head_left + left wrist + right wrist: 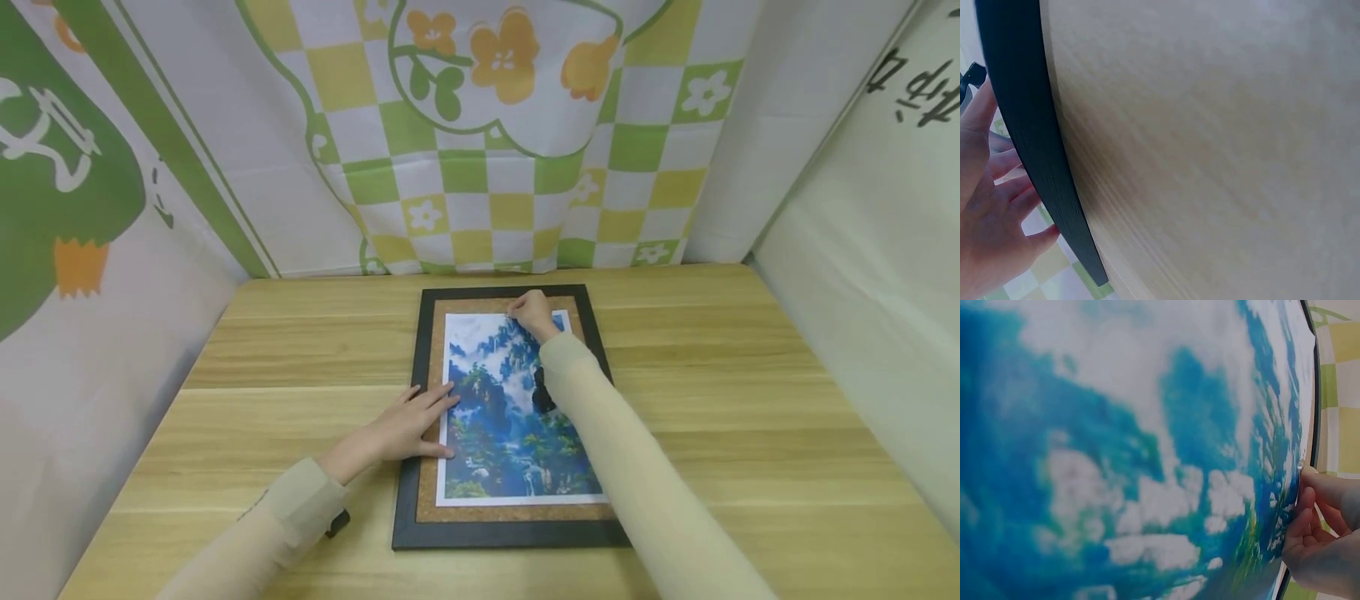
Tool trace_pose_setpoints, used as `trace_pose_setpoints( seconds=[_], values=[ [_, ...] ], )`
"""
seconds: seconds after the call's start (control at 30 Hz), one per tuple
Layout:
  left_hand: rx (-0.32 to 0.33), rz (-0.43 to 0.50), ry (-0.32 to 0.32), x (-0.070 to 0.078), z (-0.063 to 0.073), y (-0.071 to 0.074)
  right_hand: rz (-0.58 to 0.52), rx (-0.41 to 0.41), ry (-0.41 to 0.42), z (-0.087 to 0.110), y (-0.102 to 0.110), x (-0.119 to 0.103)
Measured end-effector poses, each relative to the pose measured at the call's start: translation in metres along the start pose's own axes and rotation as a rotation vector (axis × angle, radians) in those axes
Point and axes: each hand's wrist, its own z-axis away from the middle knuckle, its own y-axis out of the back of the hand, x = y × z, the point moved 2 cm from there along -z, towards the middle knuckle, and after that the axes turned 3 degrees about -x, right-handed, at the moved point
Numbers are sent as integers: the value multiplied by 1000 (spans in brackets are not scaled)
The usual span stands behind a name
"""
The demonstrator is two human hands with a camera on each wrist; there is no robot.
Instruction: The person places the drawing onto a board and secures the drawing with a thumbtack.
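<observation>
A cork board [427, 467] with a black frame [406, 500] lies on the table. On its cork lies a printed landscape picture [487, 400] of blue mountains, trees and mist. My left hand [408, 425] rests with spread fingers across the board's left side, fingertips on the picture's left edge; the left wrist view shows this hand [997, 219] beside the black frame. At the picture's top edge my right hand [534, 313] pinches a small clear push pin [1302, 464], mostly hidden by the fingertips. The right forearm covers part of the picture's right side.
The board lies on a wood-grain table [300, 350]. Behind it hangs a green, yellow and white checked cloth [487, 192] with flowers. Pale printed cloth walls [862, 167] stand at both sides. Dark wrist camera parts [339, 523] show under the left cuff.
</observation>
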Motion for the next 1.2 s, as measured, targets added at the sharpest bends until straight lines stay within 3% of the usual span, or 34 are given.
trace_pose_setpoints(
  seconds=[0.1,0.23,0.47,0.63,0.7,0.77,0.87,1.0,1.13,1.2],
  values=[
    [3,3,-4,1,0,0,47,53,-5,-13,-7,9],
    [14,-5,-9,0,0,1,34,69,23,-11,-5,7],
    [9,10,-7,1,0,0,-167,-64,21,17,11,-9],
    [11,14,-8,3,1,1,-218,-144,75,2,10,9],
    [5,21,-1,4,0,3,-186,-184,96,3,14,8],
    [1,39,6,4,0,4,-143,-233,107,20,26,-10],
    [3,63,21,3,2,5,-29,-263,153,68,51,-53],
    [66,56,11,-1,7,6,127,-282,213,130,83,-101],
    [183,16,-2,-7,16,14,183,-259,321,157,103,-109],
    [233,-1,21,-11,22,21,200,-229,375,170,113,-107]
  ],
)
